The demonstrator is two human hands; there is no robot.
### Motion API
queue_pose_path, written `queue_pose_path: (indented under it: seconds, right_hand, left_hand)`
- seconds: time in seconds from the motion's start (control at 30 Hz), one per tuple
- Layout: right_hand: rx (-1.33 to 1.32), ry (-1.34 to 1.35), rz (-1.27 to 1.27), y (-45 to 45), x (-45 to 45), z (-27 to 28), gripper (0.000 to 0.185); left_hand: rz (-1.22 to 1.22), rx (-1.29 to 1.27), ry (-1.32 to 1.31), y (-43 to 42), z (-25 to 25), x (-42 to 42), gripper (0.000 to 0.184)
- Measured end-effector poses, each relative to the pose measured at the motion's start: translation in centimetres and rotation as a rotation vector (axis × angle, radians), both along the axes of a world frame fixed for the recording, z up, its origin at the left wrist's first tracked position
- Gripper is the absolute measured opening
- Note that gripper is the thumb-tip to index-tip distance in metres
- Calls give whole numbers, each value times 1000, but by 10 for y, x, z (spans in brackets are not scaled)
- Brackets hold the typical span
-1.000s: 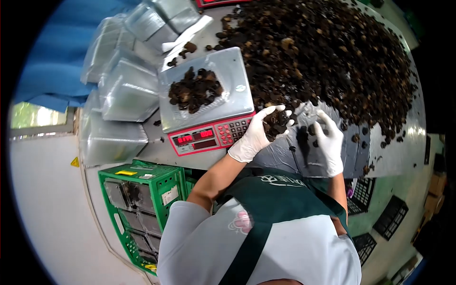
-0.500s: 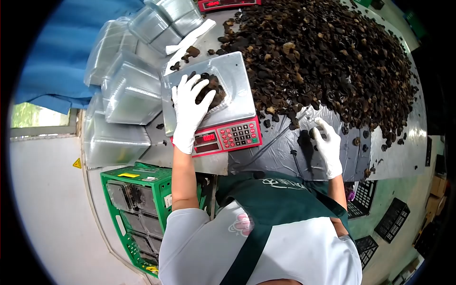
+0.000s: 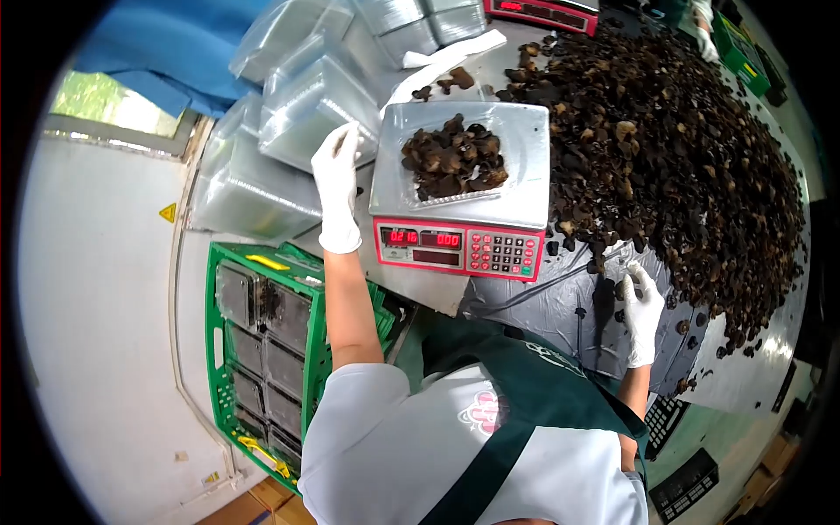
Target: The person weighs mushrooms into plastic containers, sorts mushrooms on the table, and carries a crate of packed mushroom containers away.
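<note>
My left hand [image 3: 337, 188], in a white glove, is raised left of the scale [image 3: 525, 197], beside the stacked clear plastic trays [image 3: 302, 109]. Its fingers are bent, the thumb seems apart, and nothing shows in it. On the scale's metal plate stands a clear tray [image 3: 514, 166] heaped with dark brown mushrooms [image 3: 455, 157]. The red display reads 0.216. My right hand [image 3: 644, 319], also gloved, hovers over the grey plastic sheet [image 3: 560, 302] in front of the mushroom pile [image 3: 647, 149]. Its curled fingers are closed around a dark mushroom piece, mostly hidden.
A second red scale [image 3: 542, 13] stands at the back. White cloth strips [image 3: 455, 52] lie behind my scale. A green crate [image 3: 214, 306] with black-filled trays is below left. Another person's gloved hand [image 3: 707, 44] shows at the far right, near a green crate [image 3: 739, 57].
My left hand has left the tray of mushrooms and moved left toward the stacked trays. The view has swung left. My right hand keeps its curled pose.
</note>
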State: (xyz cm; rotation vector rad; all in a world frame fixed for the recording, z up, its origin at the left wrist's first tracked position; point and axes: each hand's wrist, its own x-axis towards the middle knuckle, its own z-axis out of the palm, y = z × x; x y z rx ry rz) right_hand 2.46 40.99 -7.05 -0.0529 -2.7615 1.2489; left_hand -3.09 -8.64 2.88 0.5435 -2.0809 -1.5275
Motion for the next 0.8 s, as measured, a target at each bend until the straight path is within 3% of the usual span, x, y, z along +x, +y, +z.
queue_pose_path:
  seconds: [0.27,0.33,0.4,0.43,0.53,0.6,0.7,0.73,0.8]
  right_hand:
    - [191,-170,-31,-4,-29,-8,39]
    - [373,68,79,-4,-40,-22,48]
    - [402,10,67,-12,-47,-25,60]
    - [469,29,60,-17,-47,-26,60]
    - [431,42,68,-15,-40,-49,27]
    - [436,116,93,-13,-32,-55,16]
    - [367,18,9,-13,-22,-44,11]
    - [405,123,-1,-12,-22,-45,10]
    - [360,89,-10,-14,-24,-35,11]
  left_hand:
    - [-73,-6,-131,8,-26,-1,38]
    - [-194,-26,-99,13,-41,-3,44]
    - [-254,-148,-97,12,-58,-4,48]
    - [-234,-259,-246,21,-46,0,47]
    - [-212,-144,-167,30,-54,3,45]
    - [-172,-148,-208,42,-47,8,48]
    - [-190,-165,-188,61,-42,18,49]
    - [-207,-171,-195,64,-40,21,50]
    - [-227,-148,-182,71,-37,25,52]
